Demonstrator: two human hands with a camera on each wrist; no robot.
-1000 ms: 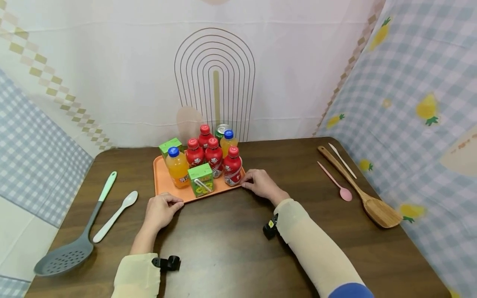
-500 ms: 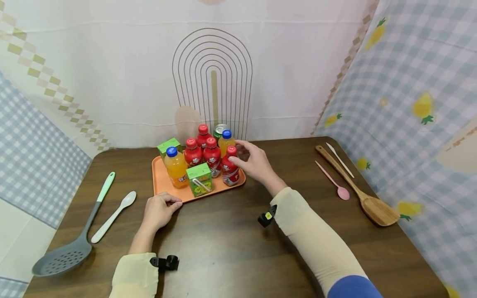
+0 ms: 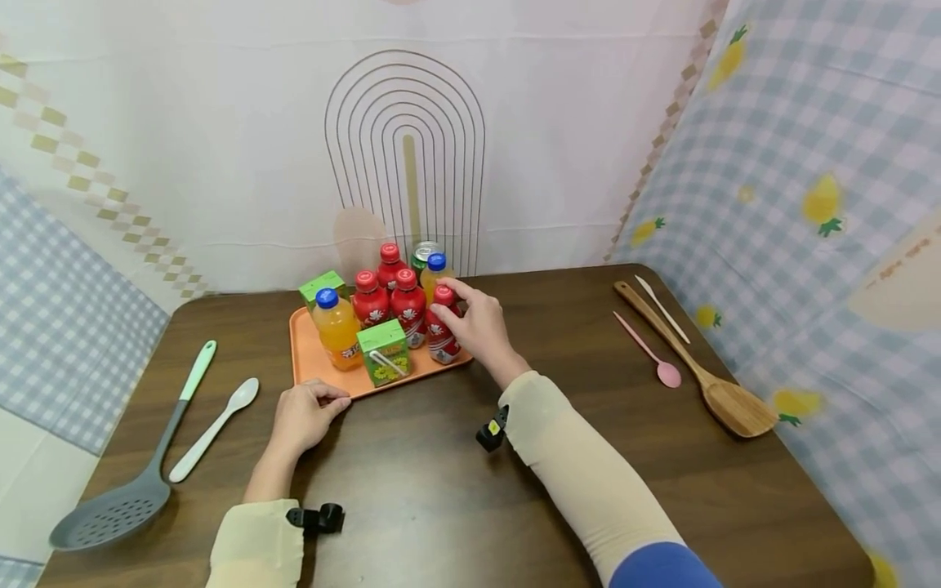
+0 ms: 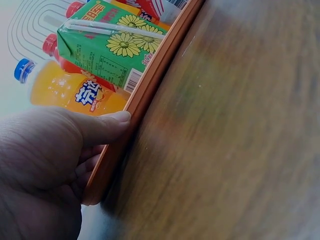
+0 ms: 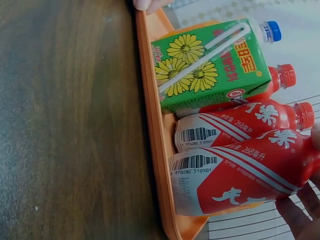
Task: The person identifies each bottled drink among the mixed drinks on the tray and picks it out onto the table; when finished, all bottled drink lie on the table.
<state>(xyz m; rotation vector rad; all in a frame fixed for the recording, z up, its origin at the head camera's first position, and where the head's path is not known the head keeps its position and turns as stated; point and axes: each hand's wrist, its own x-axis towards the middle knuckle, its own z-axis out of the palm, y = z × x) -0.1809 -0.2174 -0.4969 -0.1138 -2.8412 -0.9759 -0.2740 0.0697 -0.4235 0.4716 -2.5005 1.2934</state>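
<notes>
An orange tray [image 3: 302, 359] on the table bears several drinks. My left hand [image 3: 303, 418] pinches its front left corner; in the left wrist view the thumb [image 4: 107, 127] lies on the rim, the other fingers partly hidden. My right hand [image 3: 481, 331] holds a small red bottle [image 3: 444, 341] at the tray's front right by its upper part, thumb on the near side. That bottle [image 5: 240, 172] stands on the tray against other red bottles [image 3: 408, 306]. A green juice carton [image 3: 385, 355] with a straw and an orange soda bottle [image 3: 338, 331] stand to its left.
Behind stand another green carton [image 3: 321, 286], a green can [image 3: 424, 251] and a second orange bottle [image 3: 435, 269]. A slotted turner [image 3: 121, 506] and white spoon [image 3: 220, 425] lie left. Right lie a wooden spatula [image 3: 735, 404], pink spoon [image 3: 665, 372] and white knife [image 3: 665, 310].
My right hand has left the tray's front right corner, risen, and taken hold of the red bottle there. The left hand stays at its corner. The head view has shifted slightly.
</notes>
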